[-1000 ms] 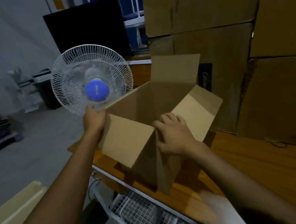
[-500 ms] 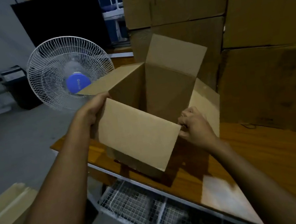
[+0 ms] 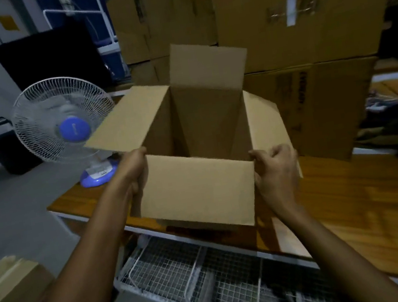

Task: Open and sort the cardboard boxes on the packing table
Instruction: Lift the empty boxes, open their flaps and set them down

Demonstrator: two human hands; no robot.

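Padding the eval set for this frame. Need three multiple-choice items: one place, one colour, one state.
1. Where is the fan relative to the open box?
A) left of it
B) inside it
C) right of it

2. The fan's hub is:
A) red
B) blue
C) green

3. The box's top flaps are:
A) taped shut
B) folded shut
C) open

Answers:
1 A, the fan stands off the box's left side.
2 B, the hub is plainly blue.
3 C, the flaps stand apart and the inside shows.
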